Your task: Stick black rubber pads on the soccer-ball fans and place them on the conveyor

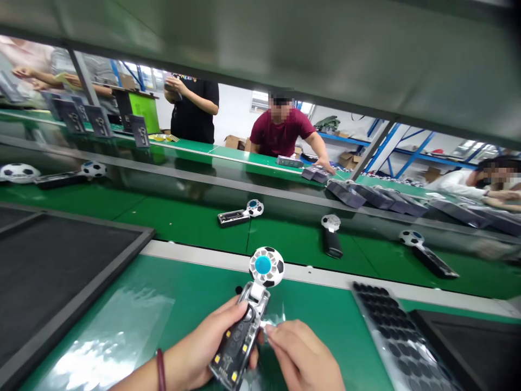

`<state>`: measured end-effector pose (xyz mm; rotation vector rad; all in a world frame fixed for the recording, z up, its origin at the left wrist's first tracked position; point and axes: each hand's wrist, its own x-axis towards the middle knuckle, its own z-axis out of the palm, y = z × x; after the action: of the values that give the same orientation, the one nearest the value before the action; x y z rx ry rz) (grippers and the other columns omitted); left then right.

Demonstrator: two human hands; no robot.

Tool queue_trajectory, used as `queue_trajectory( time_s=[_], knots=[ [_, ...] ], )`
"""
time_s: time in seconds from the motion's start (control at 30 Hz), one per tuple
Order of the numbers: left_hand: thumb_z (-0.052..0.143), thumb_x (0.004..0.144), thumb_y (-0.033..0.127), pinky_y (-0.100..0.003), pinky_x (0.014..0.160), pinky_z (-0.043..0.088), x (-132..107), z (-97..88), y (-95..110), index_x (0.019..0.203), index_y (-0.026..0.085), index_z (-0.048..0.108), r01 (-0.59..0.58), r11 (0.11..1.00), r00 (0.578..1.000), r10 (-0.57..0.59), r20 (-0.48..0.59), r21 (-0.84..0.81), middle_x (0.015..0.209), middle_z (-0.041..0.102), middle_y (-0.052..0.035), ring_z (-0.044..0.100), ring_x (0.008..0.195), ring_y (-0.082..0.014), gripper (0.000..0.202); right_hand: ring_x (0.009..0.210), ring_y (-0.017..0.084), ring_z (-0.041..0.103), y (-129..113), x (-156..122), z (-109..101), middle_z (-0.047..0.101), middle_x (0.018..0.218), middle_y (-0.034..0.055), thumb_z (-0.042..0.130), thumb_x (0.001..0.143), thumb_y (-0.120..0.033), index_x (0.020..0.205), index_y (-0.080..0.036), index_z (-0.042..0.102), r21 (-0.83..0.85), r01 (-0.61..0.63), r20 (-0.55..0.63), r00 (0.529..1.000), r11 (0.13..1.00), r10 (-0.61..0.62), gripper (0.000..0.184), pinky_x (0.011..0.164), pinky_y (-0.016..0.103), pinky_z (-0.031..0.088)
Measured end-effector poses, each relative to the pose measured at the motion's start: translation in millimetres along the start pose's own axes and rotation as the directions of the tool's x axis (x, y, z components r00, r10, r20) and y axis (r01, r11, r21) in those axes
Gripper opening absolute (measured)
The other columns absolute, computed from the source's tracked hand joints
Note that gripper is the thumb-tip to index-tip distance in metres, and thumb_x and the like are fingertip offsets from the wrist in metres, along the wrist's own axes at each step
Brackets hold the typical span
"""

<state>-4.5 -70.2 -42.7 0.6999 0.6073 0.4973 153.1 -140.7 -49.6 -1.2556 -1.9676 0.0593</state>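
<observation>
On the green bench [195,293], left fingers [233,310] wrap the fan [244,339]; right fingers [280,330] pinch a blurred, tiny piece [266,325].

Your left hand [201,350] hides one side of the handheld fan [244,331], and the handle's end runs off the bottom edge. The small shiny bit [267,327] your right hand [303,355] pinches is too tiny to ID. The sheet of black dots [391,331] and the black tray [61,260] are cropped too.
</observation>
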Motion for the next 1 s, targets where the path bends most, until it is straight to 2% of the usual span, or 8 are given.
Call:
queue_trajectory(
  time_s=[0.17,0.27,0.43,0.53,0.7,0.83,0.9,1.0],
  knots=[
    [0.034,0.085,0.036,-0.018,0.040,0.039,0.3,0.5,0.6,0.090,0.016,0.041,-0.023,0.995,1.000,0.024,-0.002,0.092,0.061,0.060,-0.0034,0.058,0.045,-0.0124,0.022,0.065,0.015,0.056,-1.2,0.2,0.3,0.061,0.076,0.0055,0.045,0.083,-0.008,0.094,-0.018,0.058,-0.119,0.016,0.028,1.000,0.993,-0.013,0.020,0.057,0.023,0.049],
    [0.033,0.085,0.040,-0.017,0.039,0.039,-0.8,1.6,0.0,0.087,0.016,0.042,-0.023,0.994,1.000,0.023,0.000,0.106,0.061,0.060,-0.0033,0.057,0.044,-0.0120,0.025,0.066,0.015,0.057,-0.7,-0.2,1.0,0.062,0.076,0.0054,0.044,0.083,-0.009,0.093,-0.018,0.058,-0.132,0.026,0.018,1.000,0.991,-0.024,0.019,0.058,0.022,0.050],
    [0.029,0.085,0.046,-0.017,0.037,0.039,-3.5,6.5,1.4,0.084,0.015,0.042,-0.010,0.991,0.997,0.020,-0.078,0.130,0.053,0.059,-0.0025,0.055,0.040,-0.0109,0.034,0.069,0.015,0.059,-1.0,-1.5,2.6,0.063,0.078,0.0063,0.045,0.083,-0.010,0.093,-0.017,0.059,-0.164,0.030,-0.006,0.999,0.986,-0.031,0.019,0.061,0.022,0.050],
    [0.030,0.085,0.046,-0.016,0.035,0.038,-4.2,9.4,0.9,0.085,0.016,0.042,-0.004,0.991,0.994,0.018,-0.109,0.131,0.056,0.060,-0.0023,0.054,0.038,-0.0102,0.033,0.068,0.017,0.060,-3.6,-0.6,3.1,0.064,0.077,0.0062,0.045,0.083,-0.012,0.091,-0.017,0.061,-0.185,0.007,-0.004,1.000,0.983,-0.008,0.018,0.060,0.023,0.051],
    [0.031,0.084,0.047,-0.017,0.036,0.038,-3.0,9.0,-2.3,0.082,0.016,0.043,-0.017,0.990,0.994,0.031,-0.103,0.137,0.059,0.060,-0.0022,0.055,0.040,-0.0103,0.034,0.067,0.015,0.060,-6.3,1.6,5.2,0.064,0.075,0.0039,0.042,0.085,-0.014,0.088,-0.019,0.061,-0.152,-0.034,-0.013,0.999,0.988,0.032,0.020,0.061,0.022,0.049],
    [0.030,0.084,0.048,-0.016,0.036,0.038,-1.1,6.3,-2.8,0.081,0.017,0.041,-0.050,0.983,0.992,0.068,-0.101,0.175,0.058,0.060,-0.0014,0.055,0.040,-0.0096,0.033,0.069,0.012,0.059,-4.8,1.2,8.9,0.062,0.077,0.0019,0.040,0.087,-0.018,0.093,-0.022,0.056,-0.095,-0.072,-0.045,0.997,0.993,0.068,0.018,0.063,0.018,0.047],
    [0.032,0.084,0.047,-0.015,0.037,0.039,-1.4,5.6,-0.7,0.085,0.017,0.040,-0.066,0.975,0.992,0.088,-0.094,0.213,0.056,0.060,-0.0006,0.054,0.040,-0.0089,0.031,0.059,0.010,0.058,-5.1,1.3,12.5,0.060,0.070,-0.0005,0.042,0.086,-0.025,0.097,-0.020,0.051,-0.048,-0.189,-0.063,0.981,0.981,0.186,0.014,0.056,0.015,0.046],
    [0.040,0.082,0.045,-0.015,0.037,0.039,-4.5,9.8,6.9,0.090,0.016,0.041,-0.078,0.953,0.993,0.099,-0.057,0.293,0.054,0.059,0.0001,0.053,0.039,-0.0088,0.030,0.042,0.010,0.052,-9.1,4.6,19.3,0.051,0.052,-0.0061,0.039,0.085,-0.041,0.080,-0.021,0.048,0.038,-0.416,-0.033,0.908,0.909,0.417,0.023,0.043,0.014,0.041]
  ],
)
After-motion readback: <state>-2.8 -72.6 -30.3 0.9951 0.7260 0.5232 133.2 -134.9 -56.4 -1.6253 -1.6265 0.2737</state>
